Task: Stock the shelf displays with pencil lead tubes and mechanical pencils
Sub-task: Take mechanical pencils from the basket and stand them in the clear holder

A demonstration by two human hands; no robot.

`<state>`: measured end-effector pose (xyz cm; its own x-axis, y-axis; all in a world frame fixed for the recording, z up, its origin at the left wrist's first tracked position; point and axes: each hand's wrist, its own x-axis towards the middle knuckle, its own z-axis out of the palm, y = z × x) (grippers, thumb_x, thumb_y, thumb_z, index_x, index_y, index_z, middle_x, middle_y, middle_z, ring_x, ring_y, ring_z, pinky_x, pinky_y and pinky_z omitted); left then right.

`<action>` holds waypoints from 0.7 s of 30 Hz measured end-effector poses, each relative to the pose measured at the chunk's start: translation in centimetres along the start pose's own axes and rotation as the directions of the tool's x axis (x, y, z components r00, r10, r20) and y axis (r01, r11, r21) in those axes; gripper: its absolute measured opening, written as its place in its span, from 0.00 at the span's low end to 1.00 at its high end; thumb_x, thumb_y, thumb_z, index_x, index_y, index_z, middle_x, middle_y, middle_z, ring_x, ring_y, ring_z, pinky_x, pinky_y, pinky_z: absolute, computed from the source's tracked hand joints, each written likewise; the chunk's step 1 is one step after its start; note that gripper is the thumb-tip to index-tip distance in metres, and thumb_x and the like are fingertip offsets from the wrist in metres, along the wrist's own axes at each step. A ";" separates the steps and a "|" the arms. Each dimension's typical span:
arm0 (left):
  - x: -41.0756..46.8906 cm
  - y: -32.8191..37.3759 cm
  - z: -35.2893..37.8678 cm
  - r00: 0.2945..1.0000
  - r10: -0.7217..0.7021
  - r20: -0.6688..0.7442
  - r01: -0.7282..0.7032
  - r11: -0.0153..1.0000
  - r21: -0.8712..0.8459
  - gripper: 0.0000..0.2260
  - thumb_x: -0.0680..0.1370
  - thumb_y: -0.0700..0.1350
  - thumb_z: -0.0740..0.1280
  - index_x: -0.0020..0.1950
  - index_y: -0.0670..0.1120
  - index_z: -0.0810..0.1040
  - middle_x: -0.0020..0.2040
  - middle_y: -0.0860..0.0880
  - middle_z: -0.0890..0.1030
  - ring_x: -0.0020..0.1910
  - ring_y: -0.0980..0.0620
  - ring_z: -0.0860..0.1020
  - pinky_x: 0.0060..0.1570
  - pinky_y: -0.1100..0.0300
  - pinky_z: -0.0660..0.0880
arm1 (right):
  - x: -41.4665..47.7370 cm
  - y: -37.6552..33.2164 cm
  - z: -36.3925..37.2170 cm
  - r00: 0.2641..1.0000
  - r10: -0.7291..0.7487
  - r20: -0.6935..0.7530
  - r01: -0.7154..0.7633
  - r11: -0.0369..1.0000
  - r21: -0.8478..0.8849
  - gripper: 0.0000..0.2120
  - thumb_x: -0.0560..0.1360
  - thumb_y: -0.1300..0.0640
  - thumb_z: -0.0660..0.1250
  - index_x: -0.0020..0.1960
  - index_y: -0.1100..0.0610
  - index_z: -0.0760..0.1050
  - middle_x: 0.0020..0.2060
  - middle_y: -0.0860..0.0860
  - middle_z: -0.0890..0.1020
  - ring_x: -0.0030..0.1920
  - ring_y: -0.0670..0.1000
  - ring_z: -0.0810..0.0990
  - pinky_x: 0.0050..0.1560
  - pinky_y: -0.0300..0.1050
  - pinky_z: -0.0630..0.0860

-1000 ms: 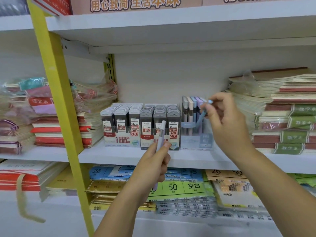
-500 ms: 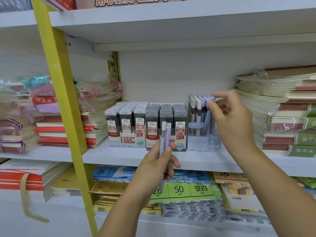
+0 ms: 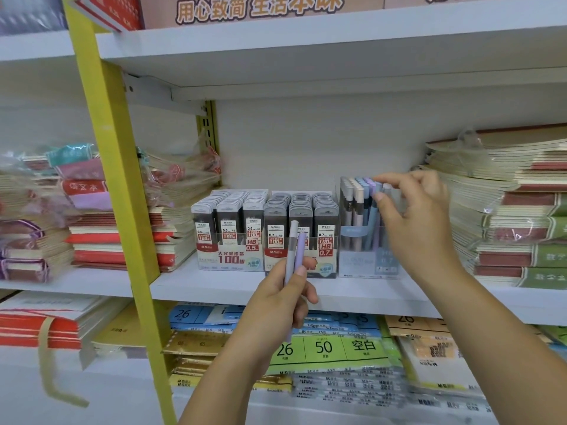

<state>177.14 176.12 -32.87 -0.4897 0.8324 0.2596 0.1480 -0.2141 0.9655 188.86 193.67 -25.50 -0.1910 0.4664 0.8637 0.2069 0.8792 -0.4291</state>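
On the white shelf stand two display boxes of dark pencil lead tubes, one marked 0.5 and one marked 0.7. To their right is a clear display box of pastel mechanical pencils. My right hand is at the top of that box; its thumb and forefinger pinch the top of a blue pencil that leans inside the box. In front of the 0.7 box, my left hand grips two upright pencils, one grey-white and one purple.
A yellow upright post splits the shelving at left. Stacks of wrapped notebooks sit left and right of the displays. The shelf below holds flat paper packs. Another shelf board hangs close overhead.
My right hand has lowered the blue pencil from above the clear box down into it. A second, purple pencil now shows in my left hand, which has barely moved.
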 end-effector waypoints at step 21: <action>-1.1 2.3 2.4 0.989 0.039 0.146 -0.024 0.994 -0.108 0.11 0.84 0.55 0.60 0.55 0.56 0.82 0.38 0.53 0.79 0.31 0.56 0.70 0.34 0.60 0.67 | -3.4 -4.6 -2.7 0.789 0.015 0.614 -0.379 0.798 0.468 0.06 0.76 0.58 0.68 0.51 0.49 0.81 0.42 0.43 0.85 0.43 0.40 0.83 0.43 0.30 0.74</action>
<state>180.14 175.94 -30.99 -0.3531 0.8889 0.2920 0.0655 -0.2878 0.9554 191.11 187.72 -25.77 -0.7365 0.4406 0.5132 -0.2117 0.5705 -0.7936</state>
